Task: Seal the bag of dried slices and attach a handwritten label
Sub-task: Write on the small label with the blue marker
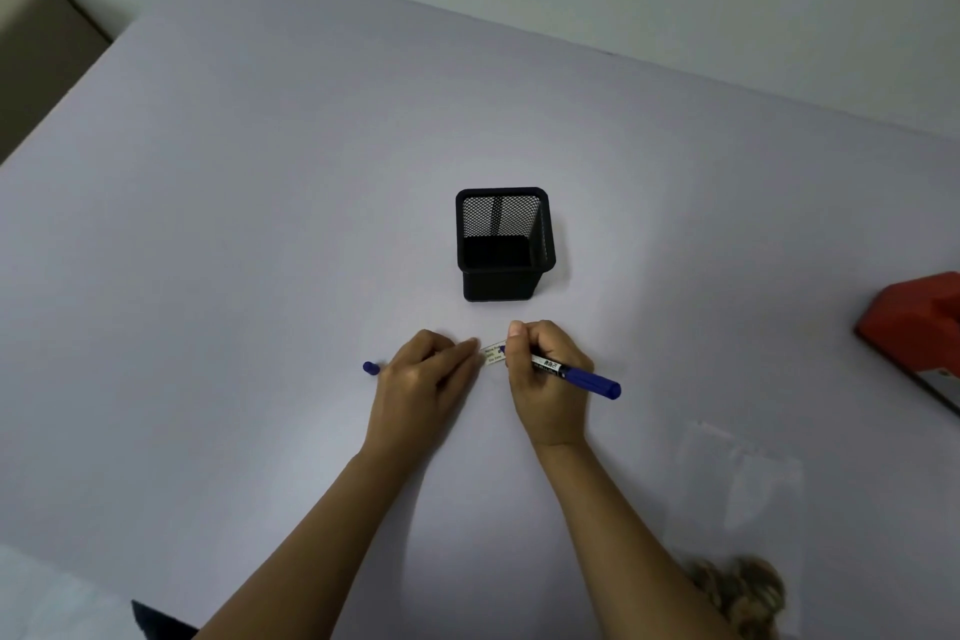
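Observation:
A small white label [492,355] with printed lines lies flat on the pale table. My left hand [423,374] presses its fingertips on the label's left end. My right hand [545,374] grips a blue marker [576,374], whose tip touches the label. The blue pen cap [370,367] lies just left of my left hand. A clear plastic bag [737,478] lies at the near right, and brown dried slices [743,587] show in its lower part beside my right forearm.
A black mesh pen holder [503,244] stands just beyond the hands. A red device [914,327] sits at the right edge of the table. A wall runs along the far table edge, and a beige surface lies beyond the left edge.

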Available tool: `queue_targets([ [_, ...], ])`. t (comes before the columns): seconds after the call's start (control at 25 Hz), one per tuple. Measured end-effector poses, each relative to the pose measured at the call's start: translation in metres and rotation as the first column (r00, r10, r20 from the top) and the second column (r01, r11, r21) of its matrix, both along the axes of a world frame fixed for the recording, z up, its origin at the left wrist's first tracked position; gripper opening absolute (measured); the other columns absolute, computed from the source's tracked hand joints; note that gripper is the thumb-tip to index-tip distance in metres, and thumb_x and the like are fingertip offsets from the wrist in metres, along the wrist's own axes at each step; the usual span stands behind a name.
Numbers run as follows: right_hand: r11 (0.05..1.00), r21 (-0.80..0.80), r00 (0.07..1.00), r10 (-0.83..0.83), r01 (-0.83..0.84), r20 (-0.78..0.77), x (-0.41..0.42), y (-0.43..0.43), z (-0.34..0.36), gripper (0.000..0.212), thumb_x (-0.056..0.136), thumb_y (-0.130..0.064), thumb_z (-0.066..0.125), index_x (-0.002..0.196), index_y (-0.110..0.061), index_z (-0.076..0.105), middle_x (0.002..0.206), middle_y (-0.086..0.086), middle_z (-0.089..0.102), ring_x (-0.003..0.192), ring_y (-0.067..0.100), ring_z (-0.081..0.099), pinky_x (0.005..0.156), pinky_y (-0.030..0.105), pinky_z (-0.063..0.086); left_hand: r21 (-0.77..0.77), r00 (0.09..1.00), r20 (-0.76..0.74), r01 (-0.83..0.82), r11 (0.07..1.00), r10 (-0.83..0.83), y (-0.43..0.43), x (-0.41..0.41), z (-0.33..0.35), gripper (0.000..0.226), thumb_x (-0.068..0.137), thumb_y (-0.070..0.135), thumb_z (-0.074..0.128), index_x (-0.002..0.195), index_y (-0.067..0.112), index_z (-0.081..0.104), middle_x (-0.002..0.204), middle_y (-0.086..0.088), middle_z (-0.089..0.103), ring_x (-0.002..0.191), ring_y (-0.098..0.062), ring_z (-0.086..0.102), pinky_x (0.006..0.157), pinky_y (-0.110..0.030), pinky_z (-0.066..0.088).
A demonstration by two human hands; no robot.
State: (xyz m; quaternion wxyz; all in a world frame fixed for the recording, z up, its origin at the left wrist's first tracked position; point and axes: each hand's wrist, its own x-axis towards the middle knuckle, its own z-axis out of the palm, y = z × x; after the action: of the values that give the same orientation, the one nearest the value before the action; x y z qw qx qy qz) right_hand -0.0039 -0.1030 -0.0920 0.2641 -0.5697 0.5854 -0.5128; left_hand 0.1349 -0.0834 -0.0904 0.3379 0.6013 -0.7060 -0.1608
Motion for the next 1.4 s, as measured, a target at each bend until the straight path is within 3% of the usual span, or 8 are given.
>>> queue_targets([
  [0.16,1.000,0.024,1.000,0.000,0.000,-0.010,0.0009,-0.0010,0.0024,0.035,0.088,-0.023,0.051,0.060,-0.004,0.049,0.051,0.010,0.053,0.053,0.018,0.047,0.048,0.005,0.035,-0.002,1.000,0.019,0.012,1.000,-0.012,-0.0019,-0.0011,0.0004,0.027,0.085,0.030,0.062,0.097,0.009,0.075,0.078,-0.005,0.062,0.065,-0.016,0.059,0.054,-0.029,0.050],
  [0.48,0.999,0.049,1.000,0.015,-0.015,-0.005,0.0002,-0.0009,0.0001,0.037,0.089,-0.026,0.050,0.062,-0.002,0.050,0.053,0.008,0.053,0.052,0.018,0.048,0.046,0.014,0.039,0.012,0.999,0.044,0.006,1.000,-0.007,-0.0025,-0.0022,0.0010,0.026,0.085,0.031,0.061,0.098,0.013,0.075,0.077,-0.003,0.060,0.061,-0.015,0.056,0.049,-0.028,0.047],
  [0.72,0.999,0.041,1.000,0.029,-0.029,0.008,0.0018,-0.0001,0.0060,0.033,0.089,-0.021,0.050,0.059,-0.008,0.046,0.054,-0.002,0.045,0.051,-0.002,0.041,0.050,0.003,0.032,0.017,0.998,0.066,-0.001,1.000,0.000,-0.0021,-0.0025,0.0015,0.026,0.086,0.032,0.060,0.098,0.015,0.075,0.078,-0.003,0.060,0.062,-0.014,0.056,0.051,-0.024,0.045],
  [0.92,0.999,0.031,0.999,0.030,-0.029,-0.013,0.0016,0.0001,0.0054,0.033,0.089,-0.019,0.051,0.059,-0.005,0.047,0.052,0.005,0.048,0.052,-0.004,0.041,0.051,0.001,0.032,0.026,0.998,0.060,-0.003,1.000,0.001,-0.0022,-0.0022,0.0013,0.026,0.086,0.033,0.059,0.098,0.015,0.075,0.078,-0.002,0.060,0.062,-0.014,0.056,0.051,-0.023,0.044],
  [1.4,0.999,-0.002,0.998,0.052,-0.052,-0.036,0.0010,0.0008,0.0054,0.030,0.088,-0.017,0.052,0.061,-0.005,0.047,0.056,-0.001,0.045,0.056,-0.008,0.041,0.055,0.001,0.034,0.031,0.998,0.060,-0.001,1.000,0.000,-0.0027,-0.0020,-0.0006,0.028,0.087,0.034,0.058,0.098,0.016,0.075,0.078,-0.003,0.060,0.063,-0.014,0.056,0.052,-0.024,0.045],
])
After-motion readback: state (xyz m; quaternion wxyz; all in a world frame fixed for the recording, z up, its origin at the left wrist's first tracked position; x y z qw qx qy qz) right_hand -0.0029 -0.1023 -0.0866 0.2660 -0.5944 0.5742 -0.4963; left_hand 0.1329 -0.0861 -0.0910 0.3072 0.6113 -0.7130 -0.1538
